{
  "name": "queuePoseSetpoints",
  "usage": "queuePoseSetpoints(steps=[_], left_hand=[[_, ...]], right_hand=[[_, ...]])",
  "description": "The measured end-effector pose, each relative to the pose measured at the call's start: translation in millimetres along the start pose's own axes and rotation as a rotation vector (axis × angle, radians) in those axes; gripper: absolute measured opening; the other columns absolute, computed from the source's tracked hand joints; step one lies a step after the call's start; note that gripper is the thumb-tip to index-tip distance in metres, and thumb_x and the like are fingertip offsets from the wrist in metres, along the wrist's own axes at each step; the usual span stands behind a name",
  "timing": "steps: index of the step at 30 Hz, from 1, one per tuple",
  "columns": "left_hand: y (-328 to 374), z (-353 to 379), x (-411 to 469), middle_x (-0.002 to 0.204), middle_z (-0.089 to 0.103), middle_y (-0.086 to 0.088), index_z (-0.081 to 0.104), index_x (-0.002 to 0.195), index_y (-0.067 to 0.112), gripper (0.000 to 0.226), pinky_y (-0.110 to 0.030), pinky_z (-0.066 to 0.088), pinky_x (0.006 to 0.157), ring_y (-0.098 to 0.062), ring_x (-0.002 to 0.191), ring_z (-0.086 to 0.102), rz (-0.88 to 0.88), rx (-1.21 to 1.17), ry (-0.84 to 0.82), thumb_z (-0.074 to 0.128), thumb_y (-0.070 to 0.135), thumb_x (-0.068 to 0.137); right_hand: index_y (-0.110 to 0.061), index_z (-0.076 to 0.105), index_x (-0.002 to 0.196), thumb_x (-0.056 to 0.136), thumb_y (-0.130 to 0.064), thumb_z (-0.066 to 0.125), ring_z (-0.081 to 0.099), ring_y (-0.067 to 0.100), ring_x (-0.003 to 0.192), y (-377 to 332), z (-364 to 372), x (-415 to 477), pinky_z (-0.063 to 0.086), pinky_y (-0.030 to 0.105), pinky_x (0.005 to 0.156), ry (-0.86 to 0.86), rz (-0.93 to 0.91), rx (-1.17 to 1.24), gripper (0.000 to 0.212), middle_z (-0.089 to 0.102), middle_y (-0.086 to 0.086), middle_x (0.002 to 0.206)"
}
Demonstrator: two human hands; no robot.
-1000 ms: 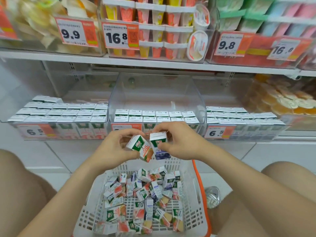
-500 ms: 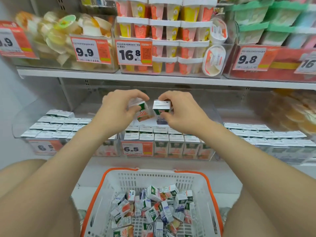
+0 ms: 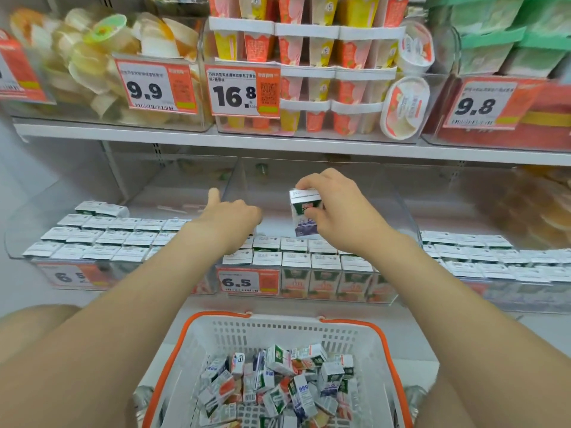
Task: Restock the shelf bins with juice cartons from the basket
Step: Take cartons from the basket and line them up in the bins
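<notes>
1. Restocking in progress: the person's right hand [image 3: 340,211] pinches a small white juice carton with a purple label [image 3: 304,211] between thumb and fingers. The carton is upright in the air, just above the rows in the clear plastic middle shelf bin [image 3: 278,180], and not yet set down.
2. The left hand [image 3: 230,216] reaches low into the same bin, thumb raised and fingers curled down over the cartons. Whether they hold a carton cannot be told.
3. In the middle bin, white-topped upright cartons [image 3: 296,261] stand in rows at the front, behind an orange-and-white "6.5" price tag [image 3: 247,281]. There looks to be room behind them for more.
4. The clear left bin [image 3: 40,211] and clear right bin [image 3: 525,301] each hold several rows of similar cartons.
5. Below the shelf, a white plastic basket with an orange rim [image 3: 216,318] holds a loose heap of mixed cartons [image 3: 278,387]. Judging by that heap, most of the job lies ahead.
</notes>
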State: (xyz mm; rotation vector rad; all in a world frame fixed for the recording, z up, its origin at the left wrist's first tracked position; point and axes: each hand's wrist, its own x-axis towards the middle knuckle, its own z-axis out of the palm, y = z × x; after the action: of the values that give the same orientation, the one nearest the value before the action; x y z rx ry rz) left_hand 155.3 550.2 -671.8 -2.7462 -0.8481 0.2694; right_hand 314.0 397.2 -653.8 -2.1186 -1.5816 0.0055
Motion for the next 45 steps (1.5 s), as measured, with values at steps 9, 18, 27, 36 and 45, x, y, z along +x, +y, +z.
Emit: queuePoseSetpoints(steps=[9, 18, 27, 36, 45], left_hand=[[49.3, -39.7, -15.6, 0.125, 0.069, 0.020, 0.057, 0.134, 0.040, 0.049, -0.044, 0.048, 0.108, -0.006, 0.121, 0.064, 0.291, -1.054, 0.241, 0.068, 0.037, 0.086], [147.1, -77.4, -9.6, 0.108, 0.078, 0.000, 0.064, 0.129, 0.021, 0.043, -0.038, 0.061, 0.092, -0.016, 0.097, 0.076, 0.430, -1.432, 0.254, 0.080, 0.009, 0.091], [269.1, -82.0, 11.5, 0.119, 0.059, 0.001, 0.060, 0.126, 0.023, 0.027, -0.042, 0.050, 0.088, -0.024, 0.109, 0.056, 0.591, -0.640, 0.606, 0.050, 0.025, 0.101], [314.1, -41.8, 35.4, 0.113, 0.060, -0.004, 0.057, 0.118, 0.022, 0.042, -0.040, 0.042, 0.074, -0.031, 0.099, 0.055, 0.461, -0.219, 0.547, 0.027, 0.049, 0.106], [313.2, -32.3, 33.4, 0.108, 0.061, -0.006, 0.058, 0.114, 0.017, 0.049, -0.041, 0.044, 0.070, -0.031, 0.090, 0.051, 0.506, -0.195, 0.605, 0.020, 0.045, 0.104]], right_hand=[[-0.028, 0.063, 0.127, 0.098, -0.015, 0.067, 0.060, 0.014, 0.098, 19.6, -45.6, -26.7, 0.049, 0.032, 0.088, -0.005, 0.074, 0.135, 0.032, 0.059, -0.005, 0.117], [-0.029, 0.060, 0.134, 0.100, -0.026, 0.061, 0.061, 0.002, 0.093, 67.0, -105.7, -95.9, 0.044, 0.013, 0.075, 0.087, 0.104, 0.122, 0.034, 0.063, -0.011, 0.112], [-0.020, 0.057, 0.130, 0.095, -0.008, 0.066, 0.051, 0.023, 0.114, 195.2, -159.6, -157.4, 0.034, 0.028, 0.088, 0.280, 0.366, -0.248, 0.038, 0.054, 0.003, 0.123], [-0.011, 0.057, 0.135, 0.078, 0.022, 0.064, 0.055, 0.033, 0.112, 264.5, -153.5, -162.2, 0.049, 0.040, 0.088, 0.118, 0.471, -0.465, 0.066, 0.053, 0.010, 0.129], [-0.019, 0.049, 0.151, 0.091, 0.005, 0.047, 0.059, 0.036, 0.120, 282.4, -133.5, -143.4, 0.054, 0.042, 0.090, -0.243, 0.573, -0.343, 0.064, 0.059, 0.014, 0.142]])
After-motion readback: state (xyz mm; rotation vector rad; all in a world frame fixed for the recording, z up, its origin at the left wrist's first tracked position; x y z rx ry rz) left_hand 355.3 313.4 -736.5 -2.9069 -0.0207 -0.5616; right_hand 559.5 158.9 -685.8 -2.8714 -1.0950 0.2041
